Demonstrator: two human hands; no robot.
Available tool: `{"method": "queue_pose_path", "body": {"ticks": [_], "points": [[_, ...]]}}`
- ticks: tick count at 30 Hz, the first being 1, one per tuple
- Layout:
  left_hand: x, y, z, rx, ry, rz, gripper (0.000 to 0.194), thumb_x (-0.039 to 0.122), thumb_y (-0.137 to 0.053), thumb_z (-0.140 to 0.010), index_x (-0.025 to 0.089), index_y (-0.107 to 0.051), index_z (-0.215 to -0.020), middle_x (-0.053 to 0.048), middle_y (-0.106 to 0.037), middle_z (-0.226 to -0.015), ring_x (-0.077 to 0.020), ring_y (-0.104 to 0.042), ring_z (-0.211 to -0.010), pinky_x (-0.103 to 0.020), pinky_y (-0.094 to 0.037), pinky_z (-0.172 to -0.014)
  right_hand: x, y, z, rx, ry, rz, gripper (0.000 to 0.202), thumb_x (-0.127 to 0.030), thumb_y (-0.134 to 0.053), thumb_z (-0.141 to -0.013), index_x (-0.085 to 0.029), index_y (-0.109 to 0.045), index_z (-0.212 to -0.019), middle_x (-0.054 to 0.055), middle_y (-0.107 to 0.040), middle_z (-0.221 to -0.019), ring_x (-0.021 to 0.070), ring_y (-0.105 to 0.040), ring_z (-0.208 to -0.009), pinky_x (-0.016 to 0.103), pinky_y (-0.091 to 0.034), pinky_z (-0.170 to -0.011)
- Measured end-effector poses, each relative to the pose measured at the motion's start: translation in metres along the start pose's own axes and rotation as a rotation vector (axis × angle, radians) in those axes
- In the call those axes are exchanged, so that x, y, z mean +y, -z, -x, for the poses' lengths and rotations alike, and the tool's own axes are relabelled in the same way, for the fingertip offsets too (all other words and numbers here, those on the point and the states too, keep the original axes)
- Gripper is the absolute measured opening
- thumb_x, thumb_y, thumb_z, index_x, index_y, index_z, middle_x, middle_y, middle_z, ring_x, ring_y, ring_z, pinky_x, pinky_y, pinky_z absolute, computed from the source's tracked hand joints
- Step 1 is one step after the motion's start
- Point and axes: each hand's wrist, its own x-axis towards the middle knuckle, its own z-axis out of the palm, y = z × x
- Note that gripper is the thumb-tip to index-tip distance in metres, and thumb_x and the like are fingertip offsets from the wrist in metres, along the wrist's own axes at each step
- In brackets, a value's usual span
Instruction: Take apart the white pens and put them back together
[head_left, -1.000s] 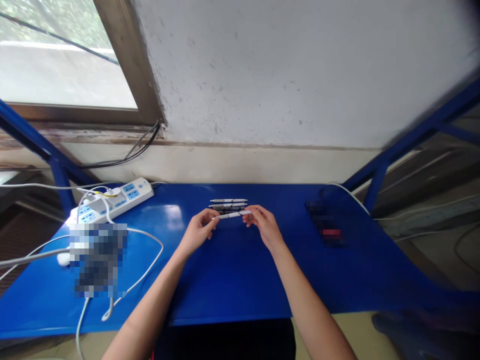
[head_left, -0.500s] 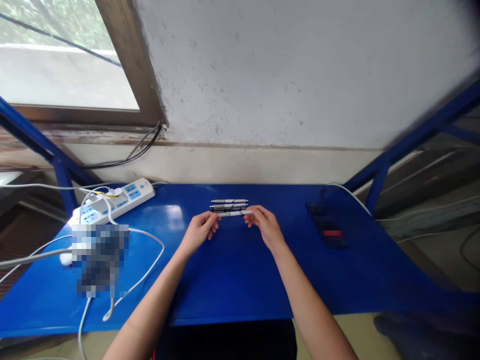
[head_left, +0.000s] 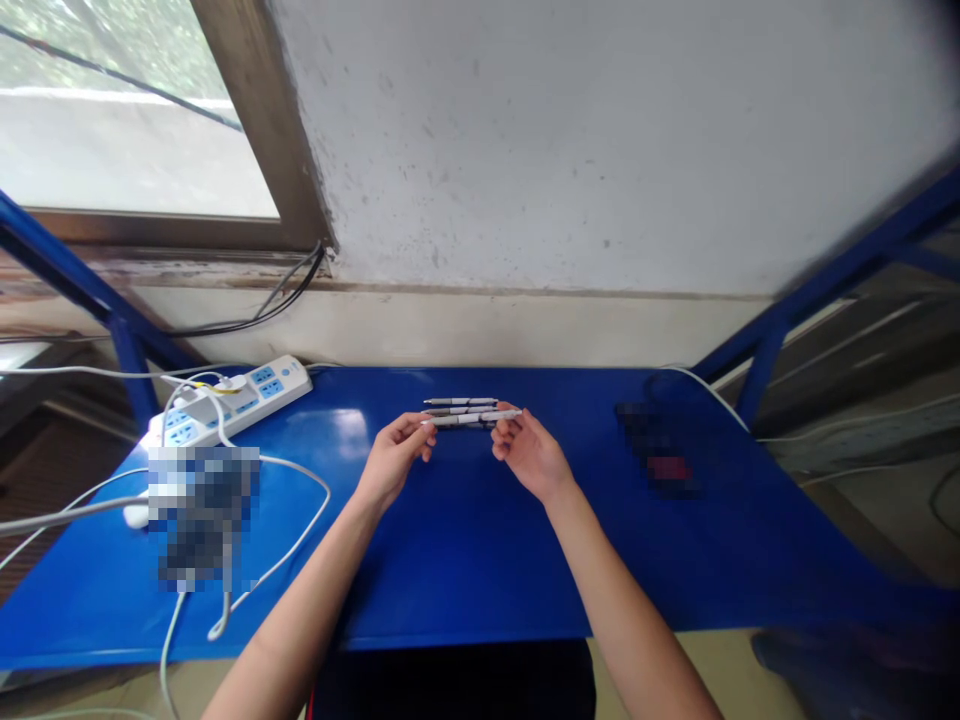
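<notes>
A white-and-grey pen (head_left: 469,418) is held up slightly tilted, its right end a little higher. My left hand (head_left: 394,455) pinches its left end between thumb and fingers. At the other end, my right hand (head_left: 534,452) has its fingers curled around the pen's tip; the exact finger contact is small and partly hidden. Just behind the held pen, more pens lie side by side on the blue table (head_left: 465,540). The farthest pen (head_left: 459,402) shows along its whole length, while those nearer are partly covered by the held one.
A white power strip (head_left: 274,385) with plugs and looping white cables (head_left: 296,470) lies at the left, beside a blurred-out object (head_left: 202,520). Another blurred dark object (head_left: 656,450) rests on the right. Blue frame bars (head_left: 757,370) and a wall (head_left: 540,180) bound the table.
The held pen has risen and shifted slightly right, its right end now tilted up over the right hand's fingers. The right hand has turned and its fingers have shifted along the pen.
</notes>
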Motion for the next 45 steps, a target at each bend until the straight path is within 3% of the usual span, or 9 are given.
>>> {"method": "queue_pose_path", "body": {"ticks": [6,13,17,20,24,27,33,39,45], "points": [[-0.003,0.000,0.002,-0.039,-0.049,-0.108,0.027,0.036,-0.072,-0.074,0.016,-0.064,-0.090,0.001,-0.059,-0.070,-0.0076,-0.051,-0.058,-0.021,-0.040,-0.057,0.002,0.000,0.000,0.021,0.089,-0.051,0.018,-0.043,-0.056,-0.085,-0.027,-0.065,-0.088,-0.002,-0.043,-0.060,0.0166,-0.046,-0.059,0.033,-0.041,-0.059],[-0.003,0.002,0.001,-0.062,-0.085,-0.199,0.026,0.037,-0.068,-0.078,0.016,-0.062,-0.092,0.001,-0.059,-0.070,-0.0081,-0.051,-0.059,-0.021,-0.039,-0.058,0.002,-0.002,-0.001,0.019,0.082,-0.069,0.021,-0.045,-0.056,-0.086,-0.025,-0.063,-0.088,-0.002,-0.037,-0.060,0.0160,-0.040,-0.057,0.031,-0.039,-0.056],[0.001,0.004,0.002,-0.139,-0.084,-0.337,0.026,0.039,-0.067,-0.078,0.016,-0.062,-0.090,0.001,-0.060,-0.071,-0.0097,-0.052,-0.060,-0.021,-0.040,-0.057,0.002,0.000,-0.002,-0.028,0.091,-0.144,0.018,-0.040,-0.058,-0.086,-0.023,-0.062,-0.080,-0.004,-0.029,-0.057,0.0132,-0.034,-0.054,0.028,-0.036,-0.055],[0.001,0.004,0.003,-0.175,-0.133,-0.498,0.025,0.039,-0.064,-0.080,0.016,-0.064,-0.089,-0.001,-0.063,-0.077,-0.0119,-0.054,-0.067,-0.023,-0.041,-0.061,0.004,-0.001,-0.002,-0.044,0.058,-0.133,0.020,-0.040,-0.058,-0.087,-0.022,-0.064,-0.081,-0.005,-0.031,-0.056,0.0121,-0.034,-0.053,0.027,-0.034,-0.053],[-0.004,0.001,0.005,-0.235,-0.249,-0.747,0.020,0.035,-0.060,-0.084,0.017,-0.066,-0.092,-0.001,-0.064,-0.077,-0.0131,-0.054,-0.069,-0.024,-0.041,-0.064,0.012,-0.002,-0.002,-0.080,0.023,0.080,0.027,-0.045,-0.058,-0.086,-0.019,-0.067,-0.082,-0.005,-0.035,-0.054,0.0113,-0.035,-0.050,0.027,-0.031,-0.051],[-0.006,-0.001,0.007,-0.324,-0.320,-0.903,0.014,0.029,-0.057,-0.086,0.018,-0.066,-0.089,0.000,-0.063,-0.077,-0.0137,-0.054,-0.070,-0.025,-0.040,-0.066,0.015,0.003,-0.004,0.016,0.059,0.386,0.040,-0.052,-0.054,-0.086,-0.018,-0.070,-0.076,-0.006,-0.031,-0.049,0.0103,-0.030,-0.046,0.027,-0.027,-0.049],[-0.013,-0.004,0.009,-0.439,-0.448,-1.125,0.006,0.023,-0.060,-0.083,0.019,-0.064,-0.080,-0.002,-0.063,-0.082,-0.0181,-0.054,-0.083,-0.030,-0.040,-0.078,0.017,0.019,-0.008,0.302,0.435,1.064,0.033,-0.044,-0.053,-0.088,-0.019,-0.071,-0.076,0.002,-0.055,-0.067,0.0150,-0.050,-0.060,0.029,-0.039,-0.061],[-0.016,-0.004,0.011,-0.446,-0.444,-1.209,0.009,0.026,-0.063,-0.081,0.020,-0.064,-0.088,-0.004,-0.063,-0.085,-0.0198,-0.055,-0.084,-0.031,-0.041,-0.077,0.024,0.018,-0.009,0.314,0.530,1.225,0.017,-0.031,-0.053,-0.087,-0.020,-0.065,-0.093,0.005,-0.059,-0.085,0.0172,-0.057,-0.075,0.029,-0.047,-0.071],[-0.004,-0.003,-0.002,-0.504,-0.316,-1.129,0.026,0.038,-0.061,-0.083,0.019,-0.063,-0.100,-0.003,-0.064,-0.082,-0.0174,-0.059,-0.075,-0.027,-0.043,-0.068,0.018,0.009,-0.014,0.226,0.392,1.479,0.023,-0.032,-0.062,-0.080,-0.026,-0.060,-0.101,0.004,-0.056,-0.100,0.0193,-0.058,-0.091,0.026,-0.044,-0.064]]}}
